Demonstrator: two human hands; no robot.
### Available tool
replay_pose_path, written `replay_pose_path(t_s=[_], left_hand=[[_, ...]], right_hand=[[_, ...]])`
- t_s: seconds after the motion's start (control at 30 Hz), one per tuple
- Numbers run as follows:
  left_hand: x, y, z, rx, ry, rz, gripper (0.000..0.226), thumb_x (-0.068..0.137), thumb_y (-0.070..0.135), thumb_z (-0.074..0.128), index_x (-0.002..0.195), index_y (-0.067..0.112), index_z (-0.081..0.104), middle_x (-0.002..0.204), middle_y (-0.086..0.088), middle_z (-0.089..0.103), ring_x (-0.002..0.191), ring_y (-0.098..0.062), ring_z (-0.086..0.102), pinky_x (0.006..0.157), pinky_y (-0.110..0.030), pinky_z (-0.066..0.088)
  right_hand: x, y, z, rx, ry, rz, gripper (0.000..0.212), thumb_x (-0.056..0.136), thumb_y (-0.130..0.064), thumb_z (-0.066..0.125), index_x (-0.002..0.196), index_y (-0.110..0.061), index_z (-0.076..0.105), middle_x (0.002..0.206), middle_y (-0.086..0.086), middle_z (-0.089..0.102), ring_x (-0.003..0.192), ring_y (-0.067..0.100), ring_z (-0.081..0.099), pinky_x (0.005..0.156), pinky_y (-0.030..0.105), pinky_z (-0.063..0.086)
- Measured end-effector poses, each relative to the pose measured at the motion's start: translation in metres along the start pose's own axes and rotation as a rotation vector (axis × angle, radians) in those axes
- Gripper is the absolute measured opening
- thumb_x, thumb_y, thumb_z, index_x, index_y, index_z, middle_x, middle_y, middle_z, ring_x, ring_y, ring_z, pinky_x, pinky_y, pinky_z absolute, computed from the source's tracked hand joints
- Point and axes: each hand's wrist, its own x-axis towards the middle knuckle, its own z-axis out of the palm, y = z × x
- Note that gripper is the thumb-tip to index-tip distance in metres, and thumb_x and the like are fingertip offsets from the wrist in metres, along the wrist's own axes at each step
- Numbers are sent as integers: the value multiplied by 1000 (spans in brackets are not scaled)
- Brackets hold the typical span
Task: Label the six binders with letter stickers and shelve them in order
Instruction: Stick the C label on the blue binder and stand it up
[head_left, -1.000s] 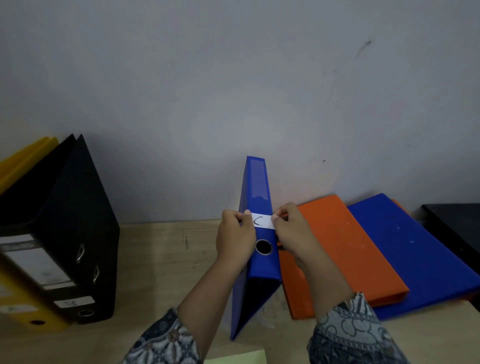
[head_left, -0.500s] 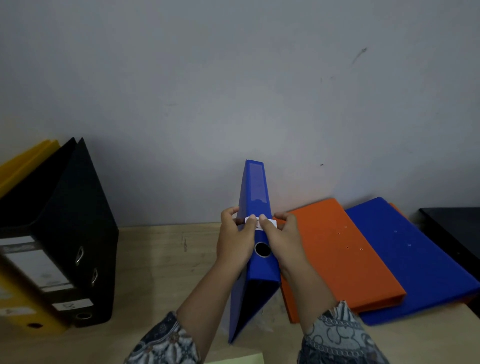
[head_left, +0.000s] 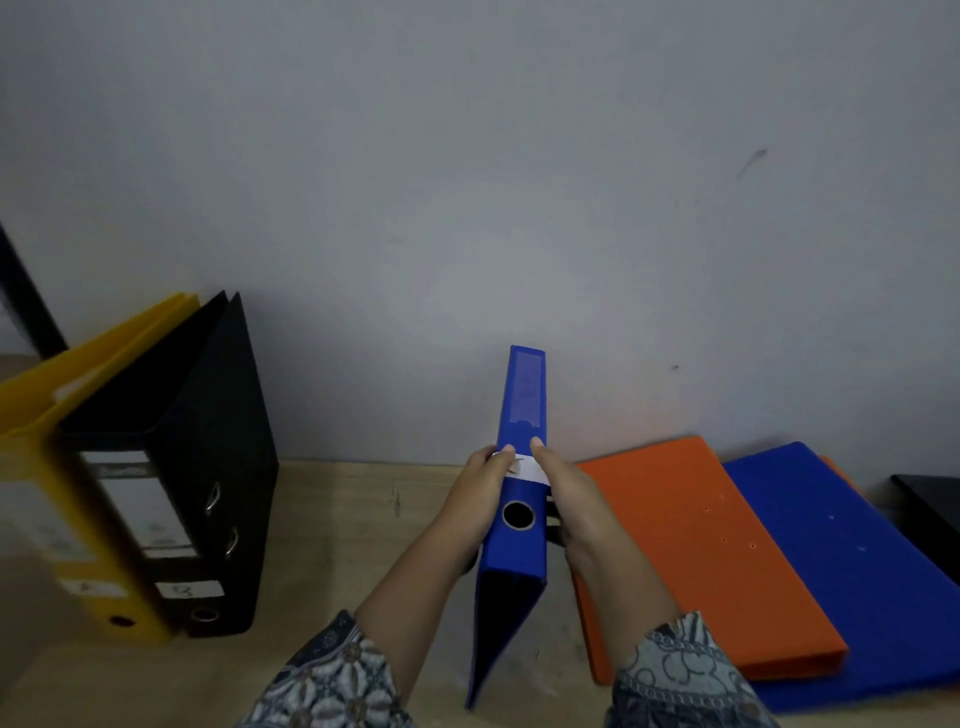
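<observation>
Here the standing blue binder (head_left: 521, 551) is upright on the wooden desk (head_left: 337, 519) near the wall, spine towards the camera, with a white sticker (head_left: 531, 471) across the spine just above the round finger hole. The left hand (head_left: 475, 499) grips the binder's left side, its thumb lying on the sticker's left end. The right hand (head_left: 576, 506) grips the right side, thumb up at the sticker's right end. To the right an orange binder (head_left: 691, 561) lies flat, overlapping a flat blue binder (head_left: 852, 571). At the left a black binder (head_left: 208, 467) and a yellow binder (head_left: 36, 467) stand leaning together, each with a small white label low on its spine.
</observation>
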Motion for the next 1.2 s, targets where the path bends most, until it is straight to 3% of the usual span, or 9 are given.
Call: replay_pose_path(t_s=[0.2,0.37,0.5,0.63,0.8,0.87,1.0,1.13,1.2], left_hand=[[-23,-8,-26,117,18,79,35,92,31,59,125,25,49,106,0,66,83,-15,68,63,-26,53],[-51,-11,-53,96,54,149,39,89,25,64,124,29,48,109,0,65,87,-17,68,66,-27,55],[-73,-15,-88,97,62,190,48,84,17,68,124,32,46,113,2,64,95,-17,67,72,-27,56],[-88,-23,-115,179,38,214,61,79,12,73,126,36,42,122,13,58,106,-3,62,75,-17,53],[-93,-35,-148,311,85,191,85,73,5,77,138,37,31,136,18,47,130,-4,41,109,-36,36],[-91,-43,-155,375,116,189,90,73,5,76,140,39,25,129,24,46,128,-2,38,107,-32,34],[-86,-62,-166,417,162,207,87,76,5,73,132,50,23,122,30,46,123,0,41,89,-19,39],[-79,-79,-178,428,200,172,87,77,5,71,128,54,20,122,28,47,119,3,42,96,-28,39],[-76,-86,-186,436,211,158,86,78,4,70,122,59,21,122,26,49,117,4,44,102,-33,39]], right_hand=[[-6,-2,5,-30,-96,43,29,89,-45,55,93,-19,68,94,7,69,94,27,65,86,47,53],[-17,0,25,-22,-177,-11,32,89,-40,59,107,-13,57,98,8,68,90,27,67,76,48,58],[-29,-1,42,-32,-289,-87,30,86,-25,66,106,-8,52,102,10,66,83,25,69,63,37,58],[-33,12,58,-133,-344,-233,30,82,-13,70,106,-13,51,115,5,60,96,20,67,78,36,58],[-47,38,88,-177,-422,-338,40,83,-4,66,114,-20,46,117,-14,56,97,10,66,72,27,59],[-48,50,98,-199,-429,-364,46,82,-1,66,116,-25,46,116,-19,54,102,8,63,81,31,58],[-44,73,115,-213,-436,-386,50,82,0,66,114,-31,45,119,-23,51,111,6,57,91,33,54],[-33,95,127,-279,-423,-387,59,78,-2,70,121,-31,42,124,-15,51,118,9,54,96,36,51],[-27,106,134,-327,-417,-397,70,74,-2,74,125,-32,37,128,-14,47,120,9,52,97,31,50]])
